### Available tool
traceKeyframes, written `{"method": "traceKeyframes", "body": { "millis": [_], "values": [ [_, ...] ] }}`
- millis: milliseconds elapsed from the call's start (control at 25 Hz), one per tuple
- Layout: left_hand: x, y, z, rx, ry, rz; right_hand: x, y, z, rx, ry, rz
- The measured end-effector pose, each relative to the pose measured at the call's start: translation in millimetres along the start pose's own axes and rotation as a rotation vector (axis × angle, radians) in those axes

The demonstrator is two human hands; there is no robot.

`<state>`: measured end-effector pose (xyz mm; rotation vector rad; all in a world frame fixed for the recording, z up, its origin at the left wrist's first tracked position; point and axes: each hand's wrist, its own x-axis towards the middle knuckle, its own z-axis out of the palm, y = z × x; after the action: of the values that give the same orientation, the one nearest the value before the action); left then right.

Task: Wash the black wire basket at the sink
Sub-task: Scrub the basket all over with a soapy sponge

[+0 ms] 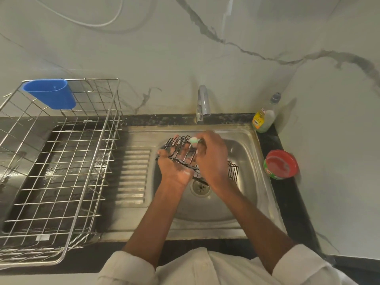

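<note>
At the centre of the frame we hold the black wire basket tilted above the steel sink, over the drain. Its thin dark wires form a grid with upright scalloped sides, wet and glossy. Our left hand cradles it from beneath, fingers curled round the wires; our right hand pinches a pale green scrubber against its upper edge

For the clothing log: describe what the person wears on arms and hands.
Both hands, left hand and right hand, are bare: no gloves, rings or watch visible. Cream-white sleeves are rolled up near the elbows, leaving the forearms uncovered.
</note>
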<state>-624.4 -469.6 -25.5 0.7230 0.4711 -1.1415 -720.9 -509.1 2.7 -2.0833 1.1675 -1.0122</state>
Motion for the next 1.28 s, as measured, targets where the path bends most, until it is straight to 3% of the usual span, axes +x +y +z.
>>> {"method": "traceKeyframes", "body": {
  "millis": [80, 120, 280, 520, 640, 800, 1040, 1120, 1280],
  "values": [
    [1.7, 7.3, 1.9, -0.032, -0.009, -0.015, -24.7, 3.4, 2.7, -0.032, -0.100, -0.175],
    [2.5, 9.9, 1.6, -0.046, -0.009, -0.019, -29.0, 14.1, -0.2, -0.070, -0.103, -0.172],
    [1.9, 15.7, -2.1, -0.098, -0.050, -0.049, -5.7, 59.4, -13.0, -0.132, 0.008, 0.246],
    [0.2, 21.7, 4.8, -0.010, -0.021, -0.033, -11.1, 71.8, -16.8, 0.037, -0.179, 0.455],
    [-8.5, 18.2, 18.6, 0.175, -0.108, 0.049, -12.4, 58.2, -18.2, 0.071, -0.200, 0.477],
    [-16.2, -0.9, 21.8, 0.464, -0.064, 0.244, -19.7, 49.1, -4.9, 0.166, -0.188, 0.547],
    [-15.4, -13.0, -9.4, 0.667, -0.166, 0.249, -11.0, 33.7, 1.6, 0.262, -0.169, 0.660],
    [-15.3, -11.6, -10.0, 0.678, -0.204, 0.254, -15.3, 30.8, -1.2, 0.204, -0.190, 0.569],
    [-6.7, -8.1, -11.5, 0.592, -0.159, 0.186, -18.0, 15.6, -13.8, -0.355, -0.097, 0.145]
  ]
}}
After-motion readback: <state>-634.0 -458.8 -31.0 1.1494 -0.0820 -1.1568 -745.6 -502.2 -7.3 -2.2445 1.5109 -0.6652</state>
